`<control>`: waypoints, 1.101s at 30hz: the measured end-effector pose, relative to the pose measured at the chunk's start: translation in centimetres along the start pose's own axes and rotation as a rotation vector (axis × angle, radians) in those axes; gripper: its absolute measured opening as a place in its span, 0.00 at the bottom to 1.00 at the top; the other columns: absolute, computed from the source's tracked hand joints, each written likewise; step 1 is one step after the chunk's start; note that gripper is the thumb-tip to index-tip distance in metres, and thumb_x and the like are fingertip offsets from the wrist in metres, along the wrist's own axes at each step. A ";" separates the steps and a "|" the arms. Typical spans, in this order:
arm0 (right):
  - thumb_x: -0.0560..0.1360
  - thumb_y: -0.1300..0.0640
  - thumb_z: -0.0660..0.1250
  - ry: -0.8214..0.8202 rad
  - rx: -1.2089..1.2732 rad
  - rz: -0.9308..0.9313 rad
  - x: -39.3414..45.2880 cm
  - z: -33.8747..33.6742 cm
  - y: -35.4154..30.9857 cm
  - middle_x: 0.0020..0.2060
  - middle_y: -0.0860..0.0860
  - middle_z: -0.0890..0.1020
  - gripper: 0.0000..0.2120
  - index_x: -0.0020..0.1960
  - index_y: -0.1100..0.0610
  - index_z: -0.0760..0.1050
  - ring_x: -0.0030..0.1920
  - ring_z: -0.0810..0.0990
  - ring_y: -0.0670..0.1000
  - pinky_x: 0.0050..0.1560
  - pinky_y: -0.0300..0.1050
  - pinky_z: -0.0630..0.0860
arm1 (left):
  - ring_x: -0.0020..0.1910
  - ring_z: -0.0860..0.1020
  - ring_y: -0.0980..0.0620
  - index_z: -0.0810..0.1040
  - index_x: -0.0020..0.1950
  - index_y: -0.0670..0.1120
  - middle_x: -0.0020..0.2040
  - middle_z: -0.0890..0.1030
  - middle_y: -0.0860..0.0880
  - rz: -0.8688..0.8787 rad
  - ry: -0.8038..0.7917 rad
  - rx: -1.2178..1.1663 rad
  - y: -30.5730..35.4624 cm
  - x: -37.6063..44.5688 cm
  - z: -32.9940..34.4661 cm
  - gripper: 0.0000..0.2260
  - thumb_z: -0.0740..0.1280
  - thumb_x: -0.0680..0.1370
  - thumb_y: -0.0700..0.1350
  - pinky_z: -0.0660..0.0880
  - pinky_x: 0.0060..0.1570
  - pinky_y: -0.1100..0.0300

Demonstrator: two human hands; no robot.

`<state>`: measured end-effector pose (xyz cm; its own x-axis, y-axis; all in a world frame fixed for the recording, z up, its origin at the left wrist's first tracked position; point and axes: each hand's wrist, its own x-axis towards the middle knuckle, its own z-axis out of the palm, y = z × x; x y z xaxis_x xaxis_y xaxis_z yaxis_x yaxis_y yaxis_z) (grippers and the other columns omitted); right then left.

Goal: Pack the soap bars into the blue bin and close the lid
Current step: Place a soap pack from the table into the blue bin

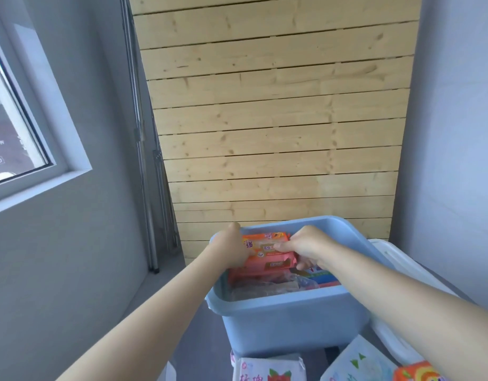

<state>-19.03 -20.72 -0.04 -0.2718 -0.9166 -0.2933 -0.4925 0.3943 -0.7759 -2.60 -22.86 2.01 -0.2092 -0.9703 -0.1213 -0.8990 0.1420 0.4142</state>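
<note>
An open blue bin (289, 323) stands in front of me with several wrapped soap bars inside. Both hands reach into it and grip an orange-pink soap pack (267, 253) lying on top of the pile: my left hand (233, 247) holds its left end, my right hand (306, 250) pinches its right end. Under it lie a blue and red pack (321, 276) and clear-wrapped bars (265, 288). The white lid (402, 268) rests to the right of the bin. More soap packs wait at the bottom edge: a white one (267, 371), another white one (361, 364) and an orange one (416, 373).
A slatted wooden panel (275, 119) leans against the wall behind the bin. A window (17, 125) is on the left wall, and metal poles (152, 215) stand in the corner. Grey walls close in on both sides.
</note>
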 end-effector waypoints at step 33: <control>0.76 0.54 0.63 0.397 -0.128 -0.488 -8.1 -1.1 2.2 0.53 0.48 0.84 0.14 0.59 0.54 0.78 0.46 0.79 0.43 0.47 0.36 0.73 | 0.62 0.74 0.50 0.79 0.61 0.46 0.60 0.77 0.47 0.242 0.402 -0.271 0.0 -7.1 1.7 0.14 0.64 0.78 0.50 0.68 0.55 0.62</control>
<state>-18.77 -12.36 1.24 -0.2649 -0.9079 0.3249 -0.7254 -0.0344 -0.6875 -1.79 -15.65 1.38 -0.1867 -0.9221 0.3391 -0.7010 0.3668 0.6116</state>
